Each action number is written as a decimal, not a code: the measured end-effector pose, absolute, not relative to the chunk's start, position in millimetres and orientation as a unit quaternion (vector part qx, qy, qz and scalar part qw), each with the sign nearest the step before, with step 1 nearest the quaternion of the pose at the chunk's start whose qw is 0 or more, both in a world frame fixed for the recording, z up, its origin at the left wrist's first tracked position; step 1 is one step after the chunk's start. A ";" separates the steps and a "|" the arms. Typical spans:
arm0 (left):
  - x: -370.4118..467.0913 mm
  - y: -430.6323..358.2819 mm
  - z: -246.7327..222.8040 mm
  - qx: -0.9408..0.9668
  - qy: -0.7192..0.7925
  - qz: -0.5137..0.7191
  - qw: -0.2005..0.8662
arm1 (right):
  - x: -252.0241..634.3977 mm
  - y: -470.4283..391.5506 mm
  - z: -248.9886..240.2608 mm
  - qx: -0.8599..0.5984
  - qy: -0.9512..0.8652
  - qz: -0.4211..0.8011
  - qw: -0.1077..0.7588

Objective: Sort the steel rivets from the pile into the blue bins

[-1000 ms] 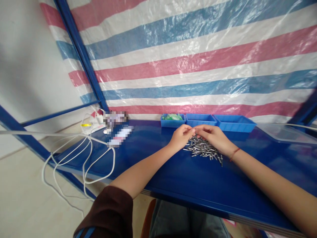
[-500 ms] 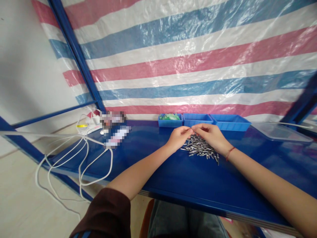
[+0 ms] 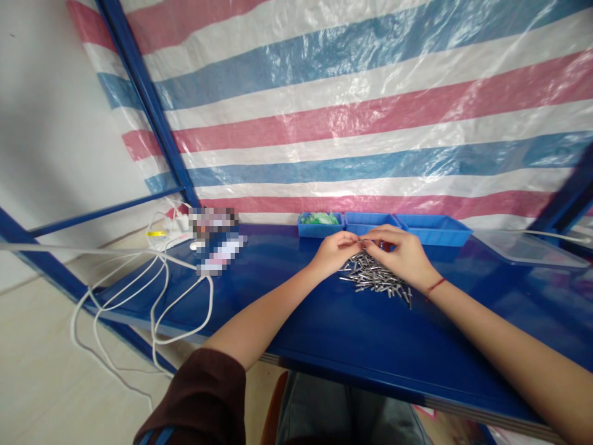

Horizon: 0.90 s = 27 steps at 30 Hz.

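A heap of thin silvery metal pins (image 3: 377,276) lies on the blue tabletop (image 3: 324,327), directly below my hands. My left hand (image 3: 334,252) is closed, its thumb and fingertips pinched together over the heap's left edge. From the other side my right hand (image 3: 402,254) meets it, thumb and index finger also pinched, with a gap between thumb and fingers. The fingertips of both hands touch or nearly touch. Whatever sits between them is too small to make out.
Three blue bins stand along the back: the left bin (image 3: 319,230) holds green pieces, beside a middle bin (image 3: 370,217) and a wider right bin (image 3: 435,233). A clear plastic lid (image 3: 528,248) lies right. White cables (image 3: 210,309) hang over the left edge near blurred-out items.
My right hand's fingers have arched upward, with a wider gap above the thumb. Both hands stay together over the pins. The whole view has shifted slightly.
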<state>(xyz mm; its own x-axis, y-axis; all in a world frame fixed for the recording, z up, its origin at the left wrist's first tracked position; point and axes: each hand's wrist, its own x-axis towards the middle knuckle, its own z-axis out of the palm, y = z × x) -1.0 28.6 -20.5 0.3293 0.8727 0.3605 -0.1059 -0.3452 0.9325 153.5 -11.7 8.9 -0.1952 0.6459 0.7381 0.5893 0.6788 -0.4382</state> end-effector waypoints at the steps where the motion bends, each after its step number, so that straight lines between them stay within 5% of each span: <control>1: -2.4 29.5 -19.9 0.654 0.298 0.498 0.485 | 154.8 -10.4 8.2 -0.402 -0.771 0.027 0.493; 9: -6.8 30.0 -16.6 0.691 0.300 0.491 0.438 | 158.3 -0.6 -2.7 -0.436 -0.755 0.044 0.488; 16: -20.4 42.3 -18.4 0.739 0.415 0.464 0.256 | 182.0 38.6 -4.9 -0.579 -0.673 -0.075 0.454; 27: -43.1 44.2 -10.5 0.882 0.415 0.224 0.006 | 189.9 58.6 -6.2 -0.620 -0.691 -0.161 0.335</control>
<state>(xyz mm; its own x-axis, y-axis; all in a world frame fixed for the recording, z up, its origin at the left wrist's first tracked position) -43.1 44.2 -10.5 0.5555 0.7339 0.3909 0.7286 -0.6561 0.1965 189.9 58.6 -6.2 -0.0066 0.7481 0.6635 0.9646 0.1797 -0.1929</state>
